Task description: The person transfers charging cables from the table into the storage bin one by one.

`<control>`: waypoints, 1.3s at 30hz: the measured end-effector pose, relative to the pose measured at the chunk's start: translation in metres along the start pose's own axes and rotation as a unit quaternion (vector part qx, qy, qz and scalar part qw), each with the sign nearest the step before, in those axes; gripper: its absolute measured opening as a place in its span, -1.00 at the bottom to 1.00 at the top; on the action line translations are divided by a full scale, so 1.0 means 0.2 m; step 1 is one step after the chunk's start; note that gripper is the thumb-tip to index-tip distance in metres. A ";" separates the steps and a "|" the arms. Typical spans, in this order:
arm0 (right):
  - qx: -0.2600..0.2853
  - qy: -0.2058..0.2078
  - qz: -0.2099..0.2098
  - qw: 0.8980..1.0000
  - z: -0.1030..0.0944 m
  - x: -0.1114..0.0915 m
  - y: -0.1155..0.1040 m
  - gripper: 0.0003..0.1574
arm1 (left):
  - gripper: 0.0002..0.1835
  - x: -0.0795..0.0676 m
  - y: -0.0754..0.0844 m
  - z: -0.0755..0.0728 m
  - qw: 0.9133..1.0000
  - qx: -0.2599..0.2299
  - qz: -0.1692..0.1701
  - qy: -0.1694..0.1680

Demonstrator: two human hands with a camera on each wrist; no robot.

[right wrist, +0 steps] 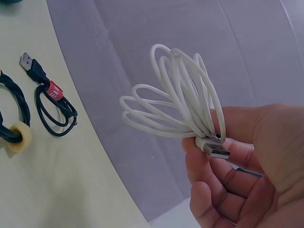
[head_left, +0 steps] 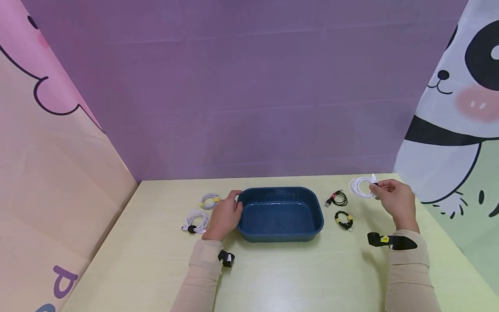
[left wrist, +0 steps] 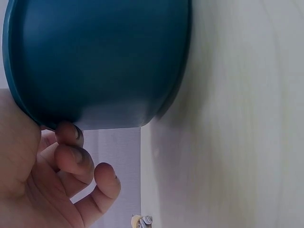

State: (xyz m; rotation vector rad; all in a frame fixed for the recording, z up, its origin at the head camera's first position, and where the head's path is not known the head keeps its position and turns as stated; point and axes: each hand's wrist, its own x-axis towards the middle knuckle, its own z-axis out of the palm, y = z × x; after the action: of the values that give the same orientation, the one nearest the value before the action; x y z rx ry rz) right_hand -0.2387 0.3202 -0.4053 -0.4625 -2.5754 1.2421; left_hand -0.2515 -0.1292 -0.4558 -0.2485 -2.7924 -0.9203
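My right hand (head_left: 395,199) holds a coiled white USB cable (head_left: 362,187) above the table at the far right. In the right wrist view the thumb and fingers pinch this white cable (right wrist: 183,97) near its metal plug, and its loops fan out. My left hand (head_left: 225,216) grips the left side of a blue rectangular tray (head_left: 278,238) that stands on the table. The left wrist view has the fingers curled at the tray's outer wall (left wrist: 99,61); the thumb is hidden there.
Right of the tray lie a black USB cable (head_left: 341,199) with a red tie and a black coiled cable (head_left: 340,222) with yellow wraps. On the left are a pale coil (head_left: 209,202) with yellow ties and a white coil (head_left: 199,220) with a black tie. A purple backdrop (head_left: 249,95) stands behind.
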 end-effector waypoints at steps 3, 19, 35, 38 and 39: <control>-0.002 -0.001 -0.007 1.000 0.00 -0.01 -0.01 -0.47 | -0.57 0.00 0.00 0.00 1.000 -0.001 0.001 0.000; -0.006 -0.006 -0.044 0.999 0.01 -0.03 -0.07 -0.47 | -0.57 -0.01 0.00 0.00 1.000 -0.006 -0.004 -0.004; -0.032 0.001 -0.088 0.996 0.01 -0.06 -0.16 -0.49 | -0.57 0.00 0.00 0.00 1.000 -0.006 -0.005 -0.004; -0.032 0.004 -0.097 0.995 0.01 -0.07 -0.17 -0.47 | -0.57 0.00 0.00 0.00 1.000 -0.005 -0.001 -0.003; -0.032 0.005 -0.099 0.995 0.01 -0.07 -0.17 -0.47 | -0.57 0.00 0.00 0.00 1.000 -0.005 0.000 -0.003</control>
State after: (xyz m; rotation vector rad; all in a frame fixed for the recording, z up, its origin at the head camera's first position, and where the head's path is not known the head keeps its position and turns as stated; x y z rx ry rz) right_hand -0.2334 0.2932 -0.3808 -0.2166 -2.5848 1.0899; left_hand -0.2513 -0.1290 -0.4563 -0.2532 -2.7933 -0.9348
